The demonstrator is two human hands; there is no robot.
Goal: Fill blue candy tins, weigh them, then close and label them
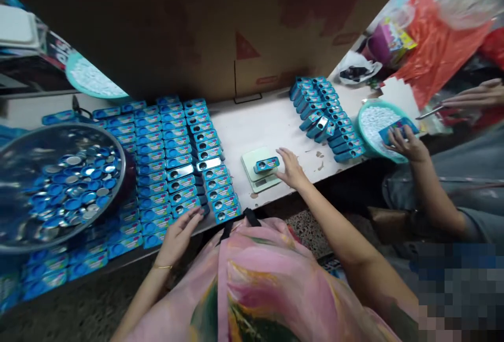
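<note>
A small blue tin (266, 164) with a round hole in its top stands on a pale digital scale (252, 177). Just right of it is my right hand (292, 170), fingers spread and nothing in them, with the tips close to the tin. Near the table's front edge, my left hand (180, 234) reaches toward the front of the rows of blue tins (179, 174). Its fingers are stretched out and seem to hold nothing; whether they touch a tin I cannot tell. Another column of blue tins (214, 177) runs between those rows and the scale.
A large metal bowl (123, 174) of round blue and silver caps stands at left. More blue tins (315, 106) stand right of the scale. At right, a co-worker's hand (411, 145) holds a blue tin over a turquoise basin (361, 121) of white pieces. A cardboard box (189, 27) blocks the back.
</note>
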